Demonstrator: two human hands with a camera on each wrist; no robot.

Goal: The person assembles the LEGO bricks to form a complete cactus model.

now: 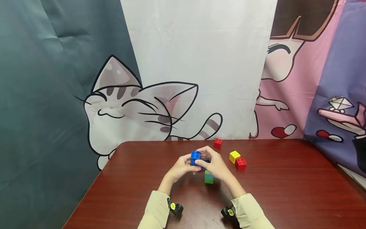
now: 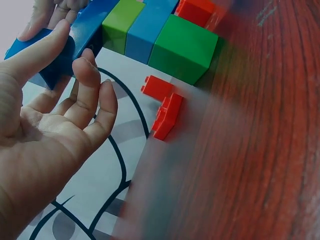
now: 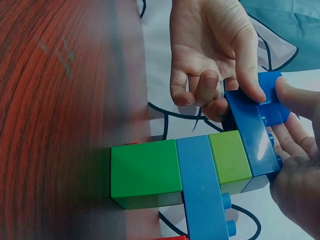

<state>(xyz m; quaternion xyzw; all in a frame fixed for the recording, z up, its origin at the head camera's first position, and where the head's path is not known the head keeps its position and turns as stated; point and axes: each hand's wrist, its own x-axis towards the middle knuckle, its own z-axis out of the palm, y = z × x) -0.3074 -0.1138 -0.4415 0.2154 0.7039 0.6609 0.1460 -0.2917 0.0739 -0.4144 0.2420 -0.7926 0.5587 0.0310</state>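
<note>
A stack of toy building bricks stands upright on the table, with a green brick (image 3: 145, 172) at the bottom. Above it come a long lighter-blue brick (image 3: 200, 180), a lime-green brick (image 3: 230, 156) and a long dark-blue brick (image 3: 255, 135). At the top, a blue brick (image 1: 195, 156) juts out to the left. My left hand (image 1: 180, 168) pinches this top brick, its thumb laid along the side. From the other side my right hand (image 1: 215, 164) grips it too, thumb in front and fingers partly hidden behind the stack.
Right of the stack lie a yellow brick (image 1: 234, 156) and a red brick (image 1: 240, 164), side by side. Another red brick (image 1: 218, 143) sits near the far edge. A printed cloth (image 1: 200, 63) hangs behind the brown table (image 1: 286, 184).
</note>
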